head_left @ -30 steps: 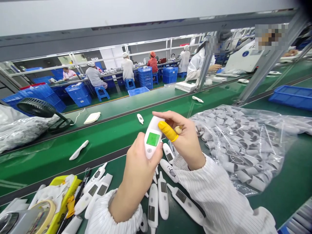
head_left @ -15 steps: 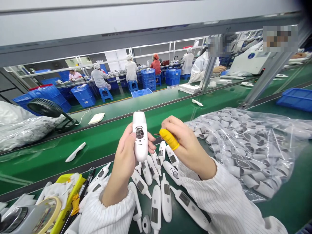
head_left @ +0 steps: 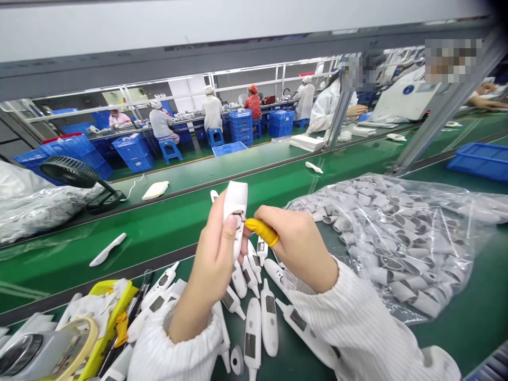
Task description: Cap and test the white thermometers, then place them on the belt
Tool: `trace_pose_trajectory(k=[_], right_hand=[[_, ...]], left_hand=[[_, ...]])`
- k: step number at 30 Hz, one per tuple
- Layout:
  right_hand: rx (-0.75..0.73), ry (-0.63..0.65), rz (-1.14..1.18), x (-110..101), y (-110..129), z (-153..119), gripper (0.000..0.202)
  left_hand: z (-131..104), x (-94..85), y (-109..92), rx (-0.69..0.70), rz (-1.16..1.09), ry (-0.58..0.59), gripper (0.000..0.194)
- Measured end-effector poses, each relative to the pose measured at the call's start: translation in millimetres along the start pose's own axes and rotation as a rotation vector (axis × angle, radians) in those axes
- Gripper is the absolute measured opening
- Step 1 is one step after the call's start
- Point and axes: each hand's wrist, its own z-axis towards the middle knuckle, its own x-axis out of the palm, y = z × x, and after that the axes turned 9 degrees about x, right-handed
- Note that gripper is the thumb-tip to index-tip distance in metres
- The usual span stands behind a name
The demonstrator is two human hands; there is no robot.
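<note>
My left hand (head_left: pixel 212 259) is wrapped round a white ear thermometer (head_left: pixel 237 197), held tilted with its open round recess half turned to the right. The thumb lies over the front near that recess. My right hand (head_left: pixel 298 241) wears a yellow finger cot (head_left: pixel 262 232) on one finger. Its fingers are pinched together at the thermometer's right edge, beside the recess. What they grip is too small and too covered to name. Below both hands, several more white thermometers (head_left: pixel 270 323) with grey screens lie spread on the green table, next to a small oval part (head_left: pixel 237 361).
A clear bag of grey-white sleeves (head_left: pixel 384 248) lies at right. Left stand a yellow tray (head_left: pixel 95 338) with a tape roll (head_left: pixel 85 338), and a black fan (head_left: pixel 75 174). Thermometers rest on the green conveyor (head_left: pixel 159 238). Blue crates (head_left: pixel 241 124) and seated co-workers are beyond.
My right hand has moved left to meet the thermometer. My left hand has turned the thermometer, so its recess faces more to the right and its body leans.
</note>
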Motion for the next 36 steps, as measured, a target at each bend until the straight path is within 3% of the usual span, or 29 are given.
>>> trace_pose_trajectory(k=[4, 7, 9, 13, 16, 19, 22, 26, 28, 30, 32, 36], right_hand=[[-0.037, 0.008, 0.260, 0.1, 0.1, 2.0, 0.026], [-0.149, -0.054, 0.204, -1.2, -4.7, 5.0, 0.016], [-0.235, -0.028, 0.157, -1.6, -9.0, 6.5, 0.021], [-0.288, -0.063, 0.218, -2.0, -13.3, 7.3, 0.019], [-0.202, -0.173, 0.385, -2.9, -11.0, 5.7, 0.012], [-0.141, -0.269, 0.429, -3.6, -7.4, 3.0, 0.010], [-0.203, -0.305, 0.332, -2.4, -5.2, 0.9, 0.011], [-0.388, -0.316, 0.091, 2.1, -3.3, 0.5, 0.011], [-0.400, -0.324, 0.056, 4.4, -2.1, 0.8, 0.010], [-0.292, -0.265, 0.191, 5.9, -1.0, 1.6, 0.009], [-0.076, -0.151, 0.474, 6.6, -0.5, 3.6, 0.008], [0.372, 0.142, 1.021, 8.1, -0.5, 10.0, 0.037]], left_hand=[[4.9, -3.6, -6.8, -0.241, -0.409, 0.103, 0.024], [6.4, -4.0, -7.3, -0.287, -0.444, 0.074, 0.034], [6.5, -3.7, -5.3, -0.317, -0.446, 0.082, 0.041], [5.6, -3.0, -3.5, -0.359, -0.507, 0.218, 0.054], [3.6, -2.8, -6.4, -0.348, -0.485, 0.227, 0.064], [0.0, -2.7, -7.8, -0.274, -0.432, 0.208, 0.062], [-3.9, -1.2, -6.4, -0.207, -0.365, 0.174, 0.062], [-6.8, 4.1, -5.2, -0.157, -0.217, 0.038, 0.067], [-8.2, 6.7, -4.7, -0.128, -0.127, 0.002, 0.068], [-10.3, 8.5, -2.9, -0.087, -0.052, 0.006, 0.069], [-13.0, 9.5, 0.0, -0.053, 0.010, 0.025, 0.071], [-16.4, 12.1, 4.8, 0.019, 0.154, 0.037, 0.071]])
